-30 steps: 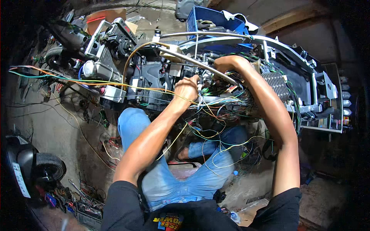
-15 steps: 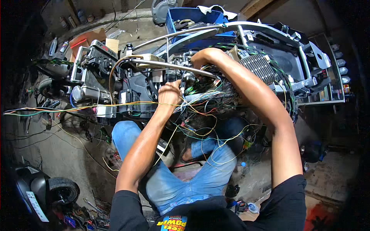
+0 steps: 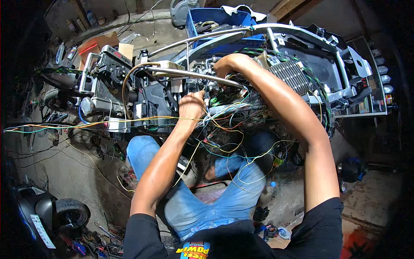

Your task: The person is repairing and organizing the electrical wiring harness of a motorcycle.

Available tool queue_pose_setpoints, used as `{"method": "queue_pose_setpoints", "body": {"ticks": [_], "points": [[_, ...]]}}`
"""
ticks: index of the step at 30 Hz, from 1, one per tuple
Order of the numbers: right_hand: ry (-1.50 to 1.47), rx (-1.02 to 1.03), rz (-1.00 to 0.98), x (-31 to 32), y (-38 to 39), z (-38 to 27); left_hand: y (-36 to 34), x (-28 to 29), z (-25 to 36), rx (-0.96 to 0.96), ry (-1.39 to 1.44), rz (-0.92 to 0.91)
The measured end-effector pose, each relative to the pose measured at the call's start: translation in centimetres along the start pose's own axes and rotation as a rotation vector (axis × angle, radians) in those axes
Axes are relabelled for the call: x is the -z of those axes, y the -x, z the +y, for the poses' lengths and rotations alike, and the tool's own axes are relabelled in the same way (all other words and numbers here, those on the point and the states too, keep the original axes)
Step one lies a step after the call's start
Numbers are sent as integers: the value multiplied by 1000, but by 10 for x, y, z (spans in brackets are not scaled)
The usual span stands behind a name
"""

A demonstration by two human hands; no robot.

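Observation:
A stripped motorbike frame (image 3: pixel 295 29) with silver rails lies across in front of me. Among the parts at its middle, my left hand (image 3: pixel 192 105) is closed, its thumb up beside a black cylindrical part (image 3: pixel 190 85); whatever is in its fingers is hidden. My right hand (image 3: pixel 222 69) reaches over the frame and bends down behind a silver tube (image 3: pixel 194 74), so its fingertips cannot be seen. Loose, many-coloured wires (image 3: pixel 226 113) spread just right of my left wrist. A yellow and orange wire bundle (image 3: pixel 82 124) runs off to the left across my left wrist.
A radiator (image 3: pixel 103 73) sits at the left of the frame, and a silver finned part (image 3: pixel 290 77) lies near my right forearm. Behind stands a blue crate (image 3: pixel 196 16) with parts inside. Thin wires dangle over my knees. A motorbike wheel (image 3: pixel 72 213) is at lower left.
The left hand has turned and shifted very slightly at the same spot. The right hand stays behind the tube. The whole view has moved a little.

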State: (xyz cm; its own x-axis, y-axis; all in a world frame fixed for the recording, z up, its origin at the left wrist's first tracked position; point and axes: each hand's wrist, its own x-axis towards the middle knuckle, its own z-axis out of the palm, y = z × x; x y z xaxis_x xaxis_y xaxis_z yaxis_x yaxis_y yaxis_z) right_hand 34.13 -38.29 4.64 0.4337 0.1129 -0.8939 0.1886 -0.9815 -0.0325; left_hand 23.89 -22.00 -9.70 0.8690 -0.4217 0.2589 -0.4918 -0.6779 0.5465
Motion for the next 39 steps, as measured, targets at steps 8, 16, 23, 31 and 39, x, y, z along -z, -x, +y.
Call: {"method": "queue_pose_setpoints", "body": {"ticks": [8, 16, 23, 31, 39], "points": [[25, -6, 20, 1, 5, -1, -2, 2, 4, -1, -28, -22], [13, -28, 45, 2, 18, -11, -7, 9, 5, -39, 91, -70], [101, -81, 60, 0, 14, -9, -5, 27, 22, 79, 96, -126], [55, -83, -2, 1, 13, -11, 2, 11, 5, 55, 47, -3], [37, -57, 45, 2, 25, -14, -3, 21, 15, 86, 104, -65]]}}
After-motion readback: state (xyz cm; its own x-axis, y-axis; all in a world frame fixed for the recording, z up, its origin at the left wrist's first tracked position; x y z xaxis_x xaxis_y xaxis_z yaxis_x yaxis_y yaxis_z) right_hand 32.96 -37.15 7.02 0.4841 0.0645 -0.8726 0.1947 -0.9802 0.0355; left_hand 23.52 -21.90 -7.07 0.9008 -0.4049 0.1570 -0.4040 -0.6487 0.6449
